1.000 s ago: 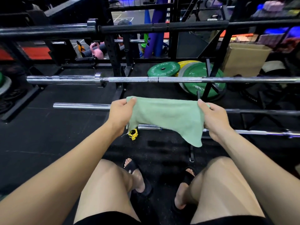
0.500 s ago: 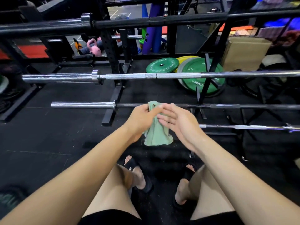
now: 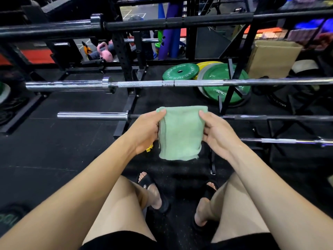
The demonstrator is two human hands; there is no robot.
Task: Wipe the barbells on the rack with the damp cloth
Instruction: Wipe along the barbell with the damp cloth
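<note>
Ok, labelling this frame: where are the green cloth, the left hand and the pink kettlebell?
green cloth (image 3: 181, 134): head view, middle of fabric.
left hand (image 3: 146, 129): head view, back of hand.
pink kettlebell (image 3: 106, 54): head view, its body.

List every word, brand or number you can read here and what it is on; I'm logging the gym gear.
"LUXIAOJUN": white letters round the flat green plate, seemingly printed twice.
"STRENGTH": partly readable on the leaning green plate; its other marks are too small to read.
Round logo on the left sandal: too small to read.
Green letters at the bottom left corner: blurred, unreadable.
Cloth and barbells: no text visible.
</note>
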